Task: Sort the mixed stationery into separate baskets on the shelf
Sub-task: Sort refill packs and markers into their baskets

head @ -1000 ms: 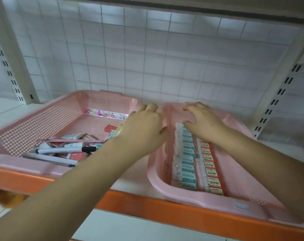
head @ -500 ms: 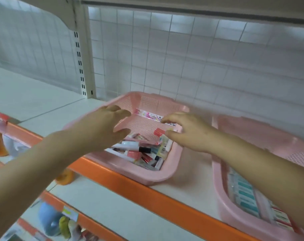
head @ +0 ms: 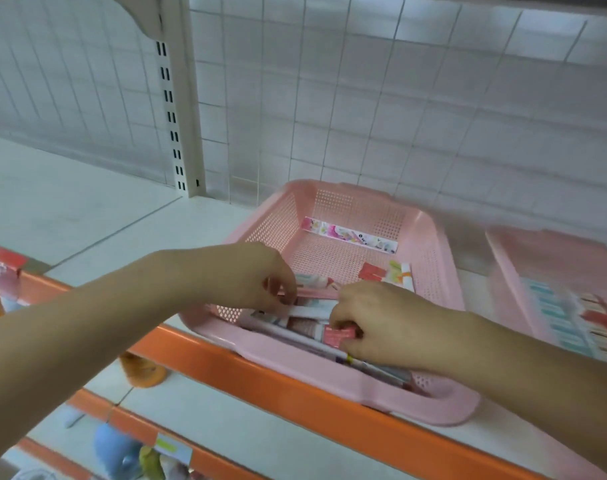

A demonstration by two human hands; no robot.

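While the left hand [head: 246, 275] reaches into the pink basket [head: 433, 244] on the shelf [head: 87, 216], its fingers [head: 284, 289] bend down and pinch the end of a white packet [head: 312, 310] atop the mixed stationery [head: 295, 325]. Just right of them, the right hand [head: 381, 323] curls its fingers narrowly round a small red packet [head: 336, 336] from the same pile. Farther right of those fingers stands a second pink basket [head: 503, 268] holding rows of packets.

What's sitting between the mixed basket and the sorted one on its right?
Nothing. In the head view only a narrow strip of bare white shelf separates the mixed basket from the right basket.
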